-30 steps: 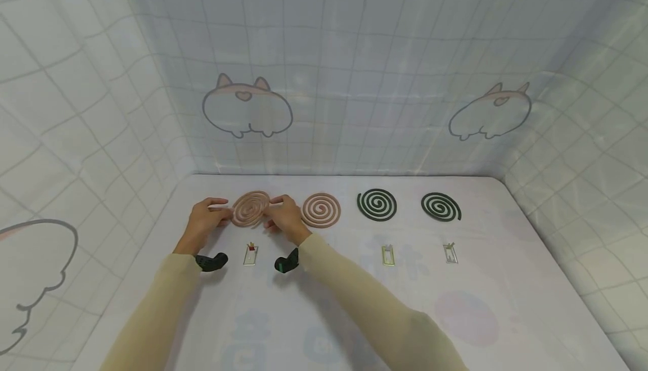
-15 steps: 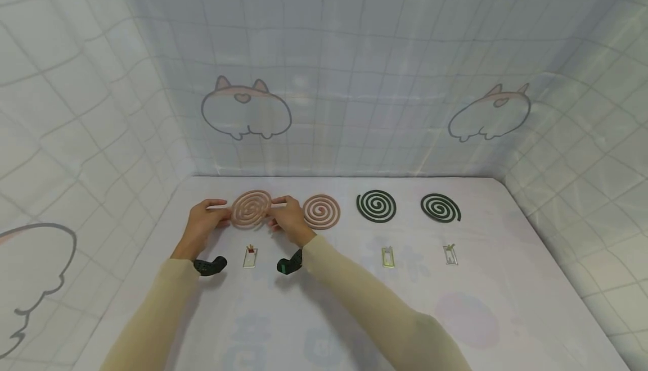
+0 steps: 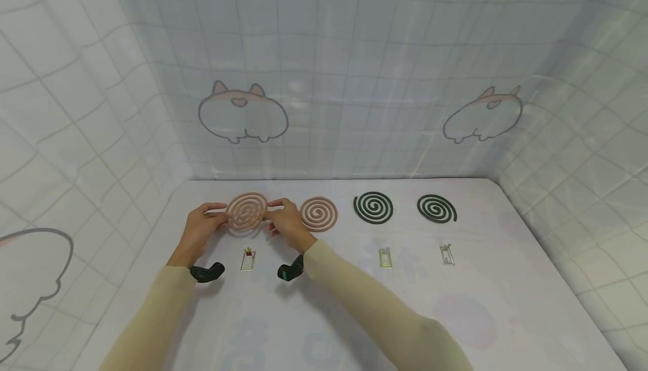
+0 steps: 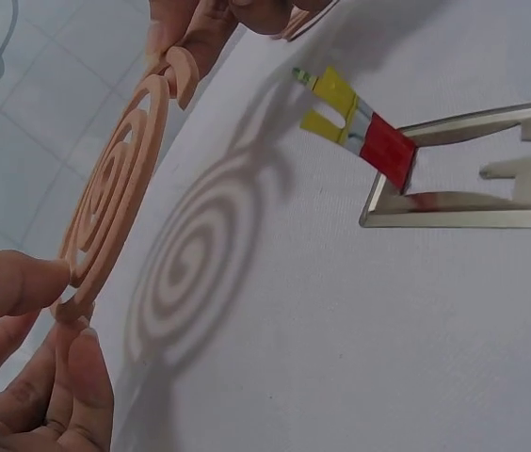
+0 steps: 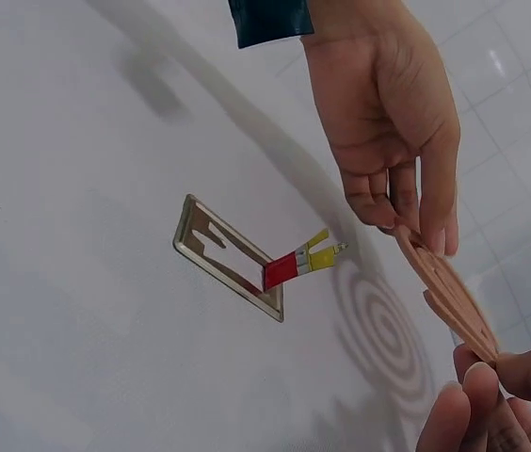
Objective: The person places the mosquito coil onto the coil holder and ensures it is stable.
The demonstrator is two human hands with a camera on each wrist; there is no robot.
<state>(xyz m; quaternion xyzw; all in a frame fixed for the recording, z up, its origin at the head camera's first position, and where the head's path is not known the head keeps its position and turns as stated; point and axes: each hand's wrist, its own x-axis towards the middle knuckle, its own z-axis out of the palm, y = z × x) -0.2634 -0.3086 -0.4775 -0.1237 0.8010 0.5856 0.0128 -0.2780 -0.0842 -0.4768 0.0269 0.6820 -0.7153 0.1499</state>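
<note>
Between left sleeve (image 3: 154,309) and right sleeve (image 3: 377,301) lies room, metal stand (image 4: 390,153) and coil (image 3: 247,212) obstructing ahead.

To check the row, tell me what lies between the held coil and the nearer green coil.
The head view shows the right hand, then a flat brown coil, between them.

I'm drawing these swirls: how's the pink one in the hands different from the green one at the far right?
The pink swirl is held up tilted by the left hand and right hand; the green swirl lies flat on the table. The pink swirl is pale, the green swirl dark. Both are round spirals.
</note>
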